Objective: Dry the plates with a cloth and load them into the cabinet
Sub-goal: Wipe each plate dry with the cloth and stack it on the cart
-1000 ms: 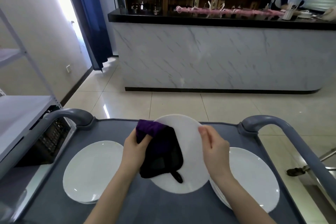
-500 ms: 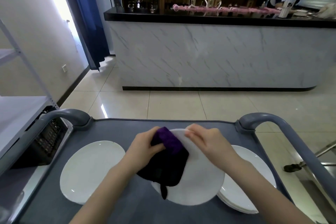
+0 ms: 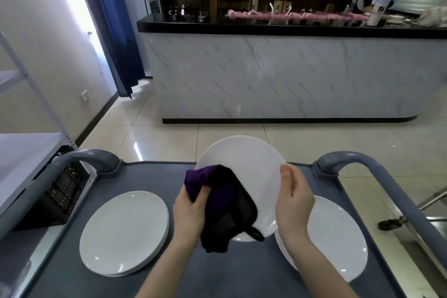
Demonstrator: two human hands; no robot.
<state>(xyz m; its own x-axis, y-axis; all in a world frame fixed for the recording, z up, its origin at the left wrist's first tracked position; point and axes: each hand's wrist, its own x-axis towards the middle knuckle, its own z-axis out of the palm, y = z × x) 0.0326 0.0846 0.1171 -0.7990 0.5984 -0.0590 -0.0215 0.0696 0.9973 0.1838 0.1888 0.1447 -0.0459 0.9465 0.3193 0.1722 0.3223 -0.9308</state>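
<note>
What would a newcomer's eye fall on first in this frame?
A white plate is held tilted over the middle of the grey cart. The right hand grips its rim while the left hand presses a purple and black cloth against it. More white plates lie on the cart in a left stack and a right stack, and a long marble-fronted counter stands behind.

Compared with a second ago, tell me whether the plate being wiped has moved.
Yes. The plate has moved up in the view: its top rim, earlier about level with the cart's far edge, now stands well above it.
</note>
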